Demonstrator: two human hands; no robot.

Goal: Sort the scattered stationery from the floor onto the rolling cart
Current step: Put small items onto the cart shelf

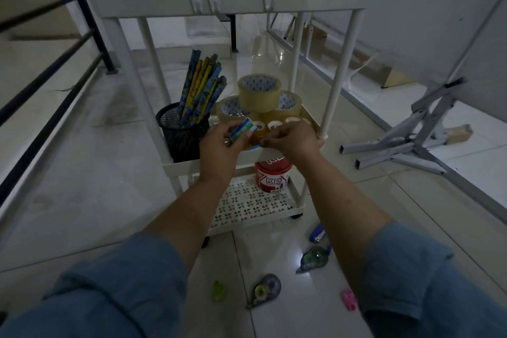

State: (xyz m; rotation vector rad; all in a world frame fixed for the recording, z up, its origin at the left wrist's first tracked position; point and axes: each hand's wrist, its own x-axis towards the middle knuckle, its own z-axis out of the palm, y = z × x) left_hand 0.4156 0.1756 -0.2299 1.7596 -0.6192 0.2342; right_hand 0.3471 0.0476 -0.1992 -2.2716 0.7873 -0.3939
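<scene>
left hand [219,147] pinches small blue-green cardboard box [243,129] above front edge of white plastic rolling cart [183,167] middle shelf; right hand [297,140] curled, grasp cannot be told

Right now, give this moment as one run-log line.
left hand: holds small box | right hand: by small tape rolls, grasp unclear | where: middle shelf | floor: two correction tapes

A pencil cup [182,132] stands left of the hands [219,145], tape rolls [259,96] behind them, on a cart shelf [175,166]. A tub [273,177] sits on the shelf below them. Correction tapes [264,289] lie on the floor [82,173], nearer.
</scene>
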